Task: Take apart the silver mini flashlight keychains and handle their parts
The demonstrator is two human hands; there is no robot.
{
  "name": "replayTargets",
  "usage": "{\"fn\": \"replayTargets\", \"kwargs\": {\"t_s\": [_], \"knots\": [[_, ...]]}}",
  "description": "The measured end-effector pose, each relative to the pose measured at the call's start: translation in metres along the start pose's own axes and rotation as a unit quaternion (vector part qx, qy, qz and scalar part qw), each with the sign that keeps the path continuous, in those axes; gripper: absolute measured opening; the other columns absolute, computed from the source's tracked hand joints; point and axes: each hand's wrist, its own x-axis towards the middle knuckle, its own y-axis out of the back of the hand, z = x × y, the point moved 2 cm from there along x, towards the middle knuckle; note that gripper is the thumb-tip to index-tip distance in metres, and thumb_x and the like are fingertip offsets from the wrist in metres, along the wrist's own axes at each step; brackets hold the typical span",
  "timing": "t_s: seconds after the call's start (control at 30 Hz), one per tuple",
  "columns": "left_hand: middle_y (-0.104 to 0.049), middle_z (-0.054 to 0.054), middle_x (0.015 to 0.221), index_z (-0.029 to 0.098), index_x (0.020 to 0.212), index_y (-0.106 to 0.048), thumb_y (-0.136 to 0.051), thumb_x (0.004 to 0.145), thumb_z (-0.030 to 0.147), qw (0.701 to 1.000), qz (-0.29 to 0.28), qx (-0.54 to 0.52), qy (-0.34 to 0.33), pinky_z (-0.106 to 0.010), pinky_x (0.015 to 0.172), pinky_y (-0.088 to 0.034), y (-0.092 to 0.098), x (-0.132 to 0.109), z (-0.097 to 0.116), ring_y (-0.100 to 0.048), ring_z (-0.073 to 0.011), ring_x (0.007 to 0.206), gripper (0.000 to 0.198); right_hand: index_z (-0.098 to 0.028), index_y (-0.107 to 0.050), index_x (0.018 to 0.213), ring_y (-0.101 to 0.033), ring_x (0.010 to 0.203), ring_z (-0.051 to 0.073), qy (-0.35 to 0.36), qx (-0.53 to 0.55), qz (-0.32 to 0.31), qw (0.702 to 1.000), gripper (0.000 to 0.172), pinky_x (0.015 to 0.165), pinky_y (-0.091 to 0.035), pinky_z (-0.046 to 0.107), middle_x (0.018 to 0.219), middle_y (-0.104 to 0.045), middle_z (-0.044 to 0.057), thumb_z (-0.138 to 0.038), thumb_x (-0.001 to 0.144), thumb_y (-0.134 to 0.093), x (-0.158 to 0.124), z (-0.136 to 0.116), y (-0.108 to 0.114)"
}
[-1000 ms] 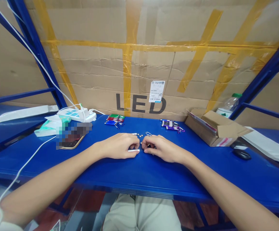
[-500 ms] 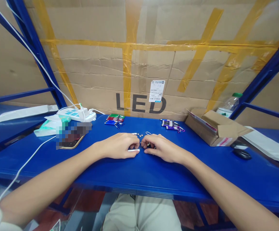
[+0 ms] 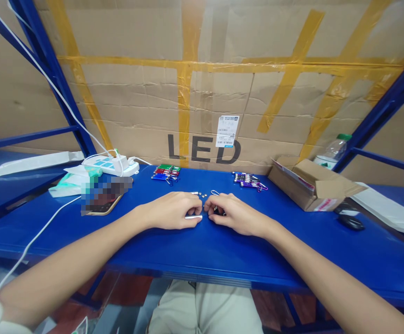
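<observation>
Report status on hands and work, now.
Left hand: grip closed on silvery tube. Right hand: curled over partly hidden dark object. Small round discs on blue table, near both hands. Nothing seen blocking either.

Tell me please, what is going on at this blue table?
A person has both bare hands close together at the blue table. The left hand has a silvery rod against its thumb; I cannot tell how firmly. The right hand is curled over something dark, mostly hidden. Small round discs lie just beyond the gap between the hands, and two groups of coloured tubes lie farther back.
</observation>
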Motion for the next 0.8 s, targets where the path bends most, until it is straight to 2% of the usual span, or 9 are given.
{"fn": "replayTargets", "kwargs": {"t_s": [0.3, 0.8], "knots": [[-0.068, -0.002, 0.088, 0.020, 0.091, -0.068, -0.065, 0.099, 0.028, 1.000, 0.003, -0.003, -0.002, -0.031, 0.072, -0.042, 0.0005, -0.0004, 0.0002, -0.062, -0.0188, 0.078, 0.012, -0.024, -0.066, 0.108, -0.064, 0.102, 0.023, 0.005, -0.002, -0.004, 1.000, 0.013, 0.093, -0.041, 0.038, 0.108, -0.075, 0.004, -0.014, 0.104, -0.058, -0.0001, 0.0019, -0.0007], [-0.068, -0.002, 0.088, 0.020, 0.093, -0.070, -0.066, 0.098, 0.028, 1.000, 0.006, -0.008, 0.002, -0.030, 0.071, -0.043, 0.0008, -0.0002, -0.0013, -0.062, -0.0181, 0.078, 0.010, -0.024, -0.065, 0.106, -0.064, 0.105, 0.024, 0.001, -0.009, -0.008, 1.000, 0.014, 0.094, -0.041, 0.039, 0.108, -0.074, 0.005, -0.015, 0.107, -0.053, 0.0005, 0.0025, -0.0023]]}}
